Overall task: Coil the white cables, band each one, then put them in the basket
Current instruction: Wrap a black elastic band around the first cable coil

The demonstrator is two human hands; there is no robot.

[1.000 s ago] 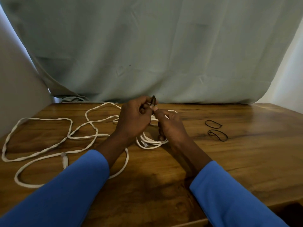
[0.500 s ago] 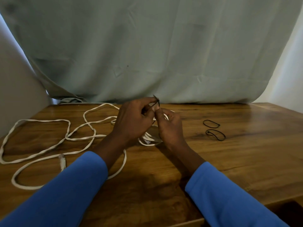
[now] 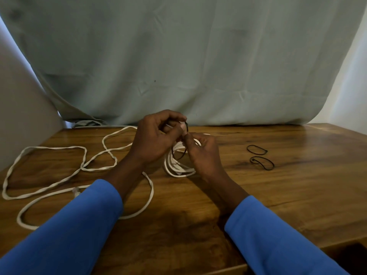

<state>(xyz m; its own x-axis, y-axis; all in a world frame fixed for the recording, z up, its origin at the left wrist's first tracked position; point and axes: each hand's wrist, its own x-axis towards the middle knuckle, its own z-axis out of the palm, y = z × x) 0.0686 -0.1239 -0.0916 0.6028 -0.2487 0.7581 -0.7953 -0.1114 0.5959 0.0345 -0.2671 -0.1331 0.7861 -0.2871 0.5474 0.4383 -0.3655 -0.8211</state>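
A small coil of thin white cable [image 3: 176, 167] lies at the middle of the wooden table [image 3: 278, 195], partly under my hands. My left hand [image 3: 155, 139] and my right hand [image 3: 202, 153] meet just above it. Both pinch a black elastic band [image 3: 185, 135] stretched around the coil's top; a loop of the band hangs down inside the coil. A long thick white cable [image 3: 59, 171] sprawls uncoiled over the left half of the table, its plug end near my left sleeve. No basket is in view.
Two more black bands [image 3: 257, 149] [image 3: 262, 162] lie on the table to the right of my hands. A pale green cloth [image 3: 178, 66] hangs behind the table's far edge. The table's near edge runs along the bottom right.
My hands have shifted slightly and the band has been pulled further down over the coil. The loose cable and spare bands have not moved.
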